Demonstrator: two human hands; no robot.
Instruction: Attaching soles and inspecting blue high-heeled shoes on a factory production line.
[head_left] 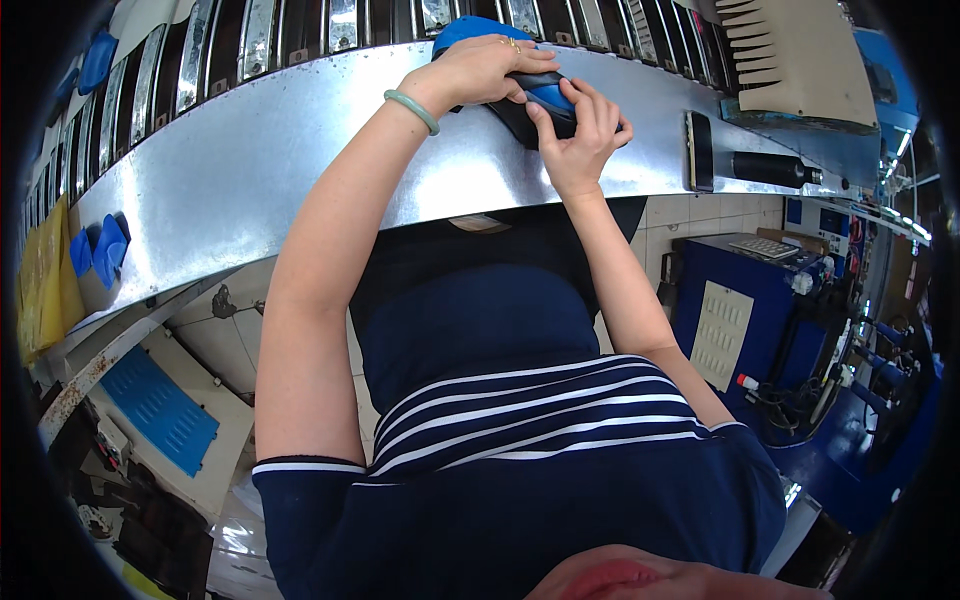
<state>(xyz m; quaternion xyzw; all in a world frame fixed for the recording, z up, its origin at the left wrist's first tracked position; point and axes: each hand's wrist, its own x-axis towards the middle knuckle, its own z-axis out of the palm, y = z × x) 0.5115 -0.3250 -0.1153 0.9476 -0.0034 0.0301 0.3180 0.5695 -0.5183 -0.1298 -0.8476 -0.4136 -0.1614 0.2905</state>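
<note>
A blue and black piece that looks like a shoe upper lies at the far side of the shiny metal worktop, close to a row of metal slats. My left hand rests over it from the left, fingers stretched across the top and thumb bent in against it. A pale green bangle circles that wrist. From the right, my right hand grips the piece's near right end between thumb and curled fingers. Another blue part shows just beyond my left hand; whether it is joined to the piece, I cannot tell.
Metal slats line the far edge. To the right are a black brush-like block, a black cylinder and a beige toothed-edged panel. Blue pieces and yellow sheeting sit left. A dark blue machine stands lower right.
</note>
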